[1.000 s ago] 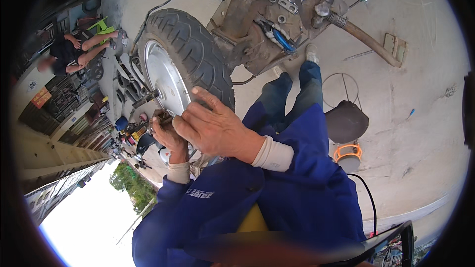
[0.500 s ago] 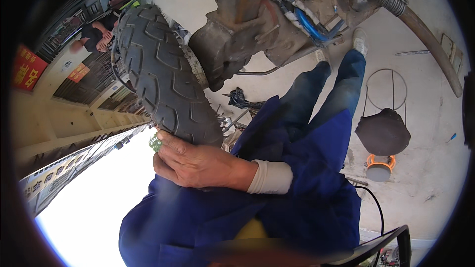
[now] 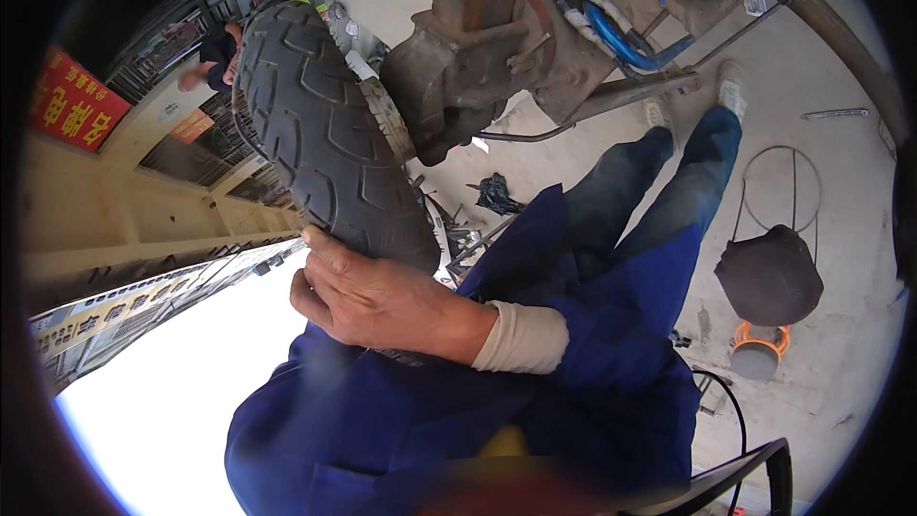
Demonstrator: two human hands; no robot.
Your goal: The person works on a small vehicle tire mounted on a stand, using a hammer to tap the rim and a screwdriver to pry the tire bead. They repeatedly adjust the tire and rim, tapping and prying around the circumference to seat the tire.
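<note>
A black treaded tyre (image 3: 325, 134) stands tilted beside a rusty metal assembly (image 3: 458, 67). At the tyre's lower end is my right hand (image 3: 373, 296), its index finger reaching along the rubber and its other fingers curled; whatever they may hold is hidden. The wheel's silver hub is out of sight. My left hand is hidden, apparently behind the wheel and my right hand.
Blue-handled pliers (image 3: 621, 38) and a hammer (image 3: 812, 48) lie on the metal stand. A dark-seated stool (image 3: 769, 277) and an orange-rimmed object (image 3: 755, 354) are on the floor at right. A seated person (image 3: 220, 62) is partly visible beyond the tyre.
My view has shifted and the tyre now shows its tread instead of the hub. My right hand has lowered slightly from the axle, and my left hand has gone out of sight.
</note>
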